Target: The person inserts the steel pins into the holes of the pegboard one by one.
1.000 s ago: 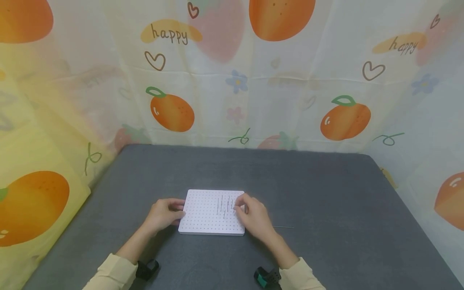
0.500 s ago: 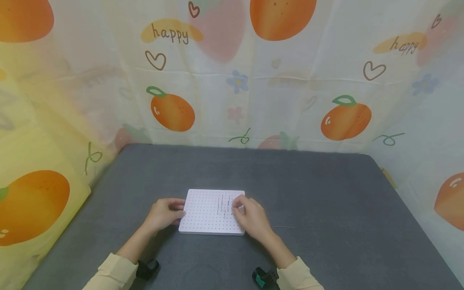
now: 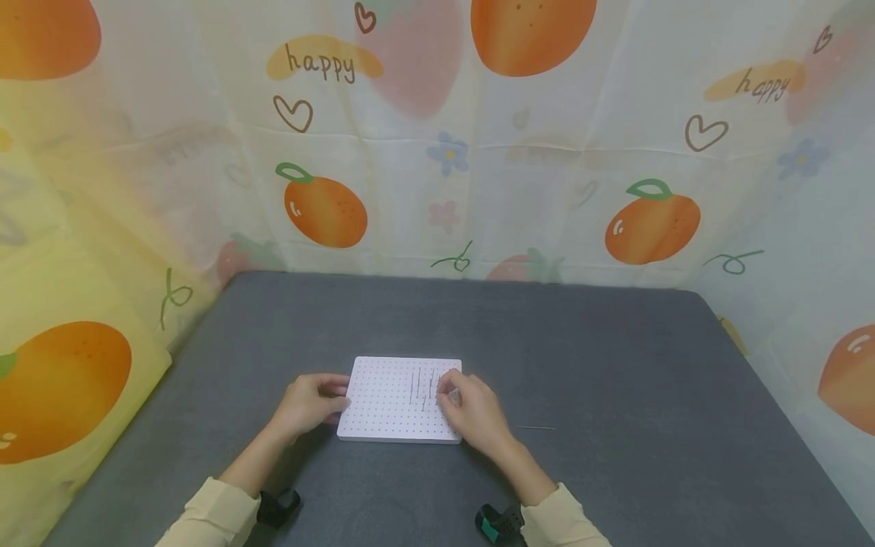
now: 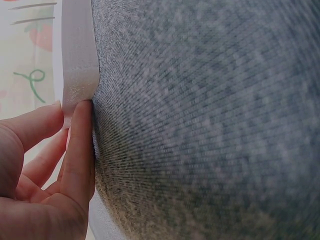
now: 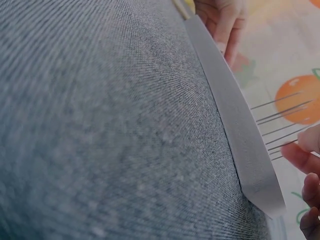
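A white pegboard with rows of small holes lies flat on the dark table. Several thin metal rods stand upright in its right half. My left hand holds the board's left edge; in the left wrist view the thumb touches the upper rim and a finger presses against the side. Over the board's right part, my right hand pinches a thin metal rod between thumb and index finger, as the right wrist view shows. The rod's upper end is hidden by the fingers.
One loose metal rod lies on the dark grey tabletop, right of my right hand. A fruit-printed curtain hangs behind and beside the table. A dark strap device sits at my right wrist.
My right hand has shifted slightly to the left over the board, its fingers still pinched together. The left hand and the board stay where they were.
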`<state>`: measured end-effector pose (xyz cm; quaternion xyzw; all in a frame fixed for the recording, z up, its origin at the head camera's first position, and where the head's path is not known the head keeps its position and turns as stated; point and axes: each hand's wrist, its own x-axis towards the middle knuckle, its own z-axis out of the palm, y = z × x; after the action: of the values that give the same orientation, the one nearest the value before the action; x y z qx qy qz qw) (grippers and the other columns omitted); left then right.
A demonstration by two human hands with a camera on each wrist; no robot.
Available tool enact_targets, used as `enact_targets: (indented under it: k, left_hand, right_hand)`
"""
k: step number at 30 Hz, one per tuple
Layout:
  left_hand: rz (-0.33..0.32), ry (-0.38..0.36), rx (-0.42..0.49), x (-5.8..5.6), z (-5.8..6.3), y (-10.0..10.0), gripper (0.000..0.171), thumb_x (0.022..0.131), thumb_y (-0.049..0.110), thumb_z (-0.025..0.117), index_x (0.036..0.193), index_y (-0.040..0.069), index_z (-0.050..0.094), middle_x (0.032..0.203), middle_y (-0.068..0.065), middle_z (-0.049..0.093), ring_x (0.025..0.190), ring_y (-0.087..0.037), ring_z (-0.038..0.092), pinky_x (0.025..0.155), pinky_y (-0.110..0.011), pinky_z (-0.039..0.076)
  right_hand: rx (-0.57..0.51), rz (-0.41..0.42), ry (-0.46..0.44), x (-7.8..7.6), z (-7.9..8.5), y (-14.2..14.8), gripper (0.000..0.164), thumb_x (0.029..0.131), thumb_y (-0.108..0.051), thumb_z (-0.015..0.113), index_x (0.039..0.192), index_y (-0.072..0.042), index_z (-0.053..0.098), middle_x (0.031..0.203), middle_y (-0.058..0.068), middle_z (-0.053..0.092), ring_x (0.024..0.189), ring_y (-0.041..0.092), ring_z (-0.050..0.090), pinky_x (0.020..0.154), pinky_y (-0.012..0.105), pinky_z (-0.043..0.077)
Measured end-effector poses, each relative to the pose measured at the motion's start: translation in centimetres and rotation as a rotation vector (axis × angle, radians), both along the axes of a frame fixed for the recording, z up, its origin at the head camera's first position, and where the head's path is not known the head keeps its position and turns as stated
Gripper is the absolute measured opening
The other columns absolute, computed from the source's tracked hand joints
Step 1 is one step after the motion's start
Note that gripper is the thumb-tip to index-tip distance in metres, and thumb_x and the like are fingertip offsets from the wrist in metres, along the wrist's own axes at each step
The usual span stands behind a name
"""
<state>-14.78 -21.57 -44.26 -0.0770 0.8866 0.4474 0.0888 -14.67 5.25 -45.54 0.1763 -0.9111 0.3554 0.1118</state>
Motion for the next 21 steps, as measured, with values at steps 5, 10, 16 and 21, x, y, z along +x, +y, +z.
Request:
enact_targets:
  k: [5,10,16,21]
  left_hand:
    - [-0.004,0.000,0.004,0.0,0.1,0.0,0.036,0.080,0.005,0.068,0.116,0.003,0.061,0.102,-0.013,0.064,0.078,-0.017,0.064,0.062,-0.030,0.057]
    - [0.002,-0.007,0.000,0.0,0.1,0.0,0.037,0.080,0.005,0.068,0.116,0.003,0.061,0.102,-0.013,0.064,0.077,-0.017,0.064,0.062,-0.030,0.057]
    - [-0.001,-0.006,0.000,0.1,0.1,0.0,0.037,0.080,0.006,0.068,0.117,0.003,0.061,0.102,-0.012,0.064,0.077,-0.016,0.064,0.063,-0.031,0.057]
    - [-0.001,-0.008,0.001,0.1,0.2,0.0,0.037,0.080,0.006,0.068,0.116,0.003,0.061,0.101,-0.012,0.064,0.077,-0.016,0.064,0.062,-0.031,0.057]
  right_hand:
    - [0.012,0.001,0.016,0.0,-0.2,0.1,0.007,0.079,-0.015,0.065,0.081,-0.020,0.059,0.067,-0.011,0.051,0.059,0.005,0.039,0.051,0.018,0.032]
    - [0.034,0.015,0.000,0.0,-0.4,0.1,0.004,0.080,-0.016,0.064,0.082,-0.018,0.060,0.067,-0.011,0.050,0.061,0.006,0.040,0.053,0.018,0.034]
    - [0.033,0.028,0.031,0.0,-0.5,0.4,0.008,0.079,-0.014,0.066,0.082,-0.019,0.060,0.074,-0.010,0.057,0.064,0.005,0.043,0.057,0.018,0.037]
    - [0.015,0.021,0.024,0.2,-0.5,1.0,0.010,0.079,-0.014,0.067,0.083,-0.020,0.060,0.072,-0.011,0.054,0.064,0.005,0.042,0.057,0.018,0.037]
